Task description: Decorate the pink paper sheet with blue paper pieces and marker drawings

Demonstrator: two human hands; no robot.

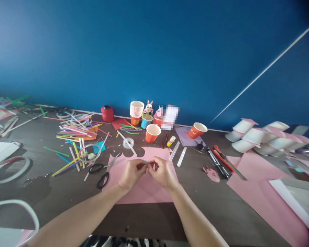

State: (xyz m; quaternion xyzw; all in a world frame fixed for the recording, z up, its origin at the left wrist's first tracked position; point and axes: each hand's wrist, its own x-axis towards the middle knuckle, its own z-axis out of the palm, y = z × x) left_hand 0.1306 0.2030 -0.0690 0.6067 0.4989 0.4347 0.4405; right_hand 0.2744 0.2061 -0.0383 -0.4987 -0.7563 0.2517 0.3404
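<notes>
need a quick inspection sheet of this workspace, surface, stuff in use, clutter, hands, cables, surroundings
Surface: dark table, with what looks like a wet patch at the left.
Things in use: pink paper; small blue piece, mostly hidden.
Clutter: straws left of the paper, open scissors partly on it, orange cup beyond, red cutter to the right.
Hands: left hand and right hand, bare, pinching at the blue piece above the paper.
Cables: pale loops at the left; cannot tell if any is a cable.
Surroundings: blue wall behind the table.
</notes>
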